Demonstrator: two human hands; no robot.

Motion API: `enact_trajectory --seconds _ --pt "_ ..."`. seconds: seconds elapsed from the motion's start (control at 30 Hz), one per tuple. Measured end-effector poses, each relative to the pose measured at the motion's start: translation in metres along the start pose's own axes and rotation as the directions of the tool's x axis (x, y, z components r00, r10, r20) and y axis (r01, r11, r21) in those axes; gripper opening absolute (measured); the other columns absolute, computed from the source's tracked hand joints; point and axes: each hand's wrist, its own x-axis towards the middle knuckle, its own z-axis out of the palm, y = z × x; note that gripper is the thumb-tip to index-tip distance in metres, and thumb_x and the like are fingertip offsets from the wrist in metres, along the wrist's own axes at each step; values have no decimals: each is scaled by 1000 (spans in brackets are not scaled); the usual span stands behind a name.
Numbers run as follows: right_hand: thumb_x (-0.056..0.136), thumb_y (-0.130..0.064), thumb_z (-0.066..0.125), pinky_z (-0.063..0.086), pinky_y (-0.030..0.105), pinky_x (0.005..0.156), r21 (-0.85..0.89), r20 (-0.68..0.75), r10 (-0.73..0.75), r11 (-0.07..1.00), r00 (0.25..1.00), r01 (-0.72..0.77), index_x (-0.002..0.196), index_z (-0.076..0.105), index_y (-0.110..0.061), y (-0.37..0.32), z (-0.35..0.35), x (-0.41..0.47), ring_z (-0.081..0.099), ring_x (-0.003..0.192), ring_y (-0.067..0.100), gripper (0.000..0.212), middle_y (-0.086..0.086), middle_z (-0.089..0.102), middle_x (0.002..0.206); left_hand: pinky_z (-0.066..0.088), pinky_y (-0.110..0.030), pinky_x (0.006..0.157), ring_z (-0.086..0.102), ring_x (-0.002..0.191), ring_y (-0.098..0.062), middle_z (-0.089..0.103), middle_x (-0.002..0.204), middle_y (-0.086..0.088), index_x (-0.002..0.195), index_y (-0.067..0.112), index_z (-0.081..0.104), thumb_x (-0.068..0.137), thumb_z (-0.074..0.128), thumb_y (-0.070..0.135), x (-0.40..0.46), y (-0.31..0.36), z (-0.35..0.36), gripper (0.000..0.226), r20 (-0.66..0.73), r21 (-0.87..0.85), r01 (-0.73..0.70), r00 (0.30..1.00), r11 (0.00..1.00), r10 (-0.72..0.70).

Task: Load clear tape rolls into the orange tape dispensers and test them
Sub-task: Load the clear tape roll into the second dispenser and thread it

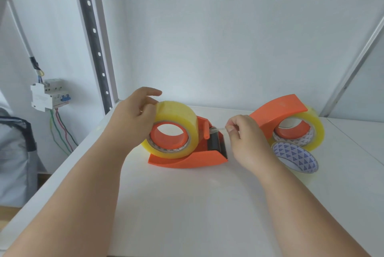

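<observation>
Tape end pinched by right hand (242,132) mid-frame; left hand (133,115) grips roll (176,121) on dispenser (187,160). Advice: pull level across blade (224,148), steady roll.

A white table (187,204) stands against a plain white wall (207,28), evenly lit. At its left rear corner a grey slotted upright (91,28) rises, and a pale metal bar (353,65) slants up at the right. On the left wall a white breaker box (48,94) hangs with coloured wires (60,130) trailing below it, and a grey bag (16,157) sits beneath, over a strip of wooden floor (6,215).
</observation>
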Motion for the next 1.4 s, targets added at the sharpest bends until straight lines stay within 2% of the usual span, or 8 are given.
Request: enact_trajectory --seconds 0.17,0.3,0.4,0.7,0.93,1.17,1.3,1.4 --pt "94 -12 45 44 45 90 0 52 73 997 996 -73 84 53 -26 4 -5 0 53 91 19 19 -6 55 95 50 -21 59 61 69 -6 65 97 27 107 42 57 86 34 14 -1 12 -1 42 52 68 -16 999 998 12" --pt "88 -5 47 44 26 85 80 34 115 990 993 -117 104 60 -24 3 -14 -3 53 94 11 28 -7 56 106 44 -20 82 57 102 -6 63 109 17 119 29 59 92 40 19 0 39 8 35 114 199 -226 972 954 206" --pt "88 -4 47 36 8 76 143 18 69 987 997 -71 118 61 -25 -1 -14 -5 53 94 6 39 -9 60 109 41 -28 93 54 114 -14 63 119 7 126 24 57 88 33 44 6 51 22 49 254 409 -404 912 818 323" --pt "91 -30 59 39 28 77 50 45 57 997 997 -60 91 72 -18 -6 -6 -8 55 92 15 17 -2 63 98 38 -32 83 56 100 -20 61 109 6 112 27 61 86 36 64 8 53 43 52 497 711 -539 839 452 219" --pt "84 -21 62 44 30 75 167 15 219 961 976 -218 73 70 -11 -11 -17 -10 59 89 18 17 0 66 91 39 -29 80 56 104 -18 60 114 10 114 35 62 88 41 44 10 57 37 35 535 669 -563 818 486 211" --pt "79 -18 54 34 37 54 -55 -147 209 974 967 -219 53 43 -1 -12 -31 -13 43 63 31 33 12 49 68 48 -35 89 56 108 -17 62 116 9 113 34 64 89 37 31 9 69 29 36 537 658 -506 834 557 123" --pt "81 -13 49 18 31 47 -214 -1 232 950 973 -227 49 28 -15 -14 -38 -15 30 55 25 37 4 29 53 45 -33 84 57 105 -20 61 115 6 116 30 61 92 33 30 8 69 37 37 551 676 -535 823 506 134" --pt "85 -13 44 36 31 55 -307 75 189 939 979 -158 71 57 -18 -18 -43 -15 49 81 32 19 10 52 77 39 -31 78 57 96 -22 63 109 3 113 26 61 94 30 30 5 63 43 37 546 683 -566 815 461 193"
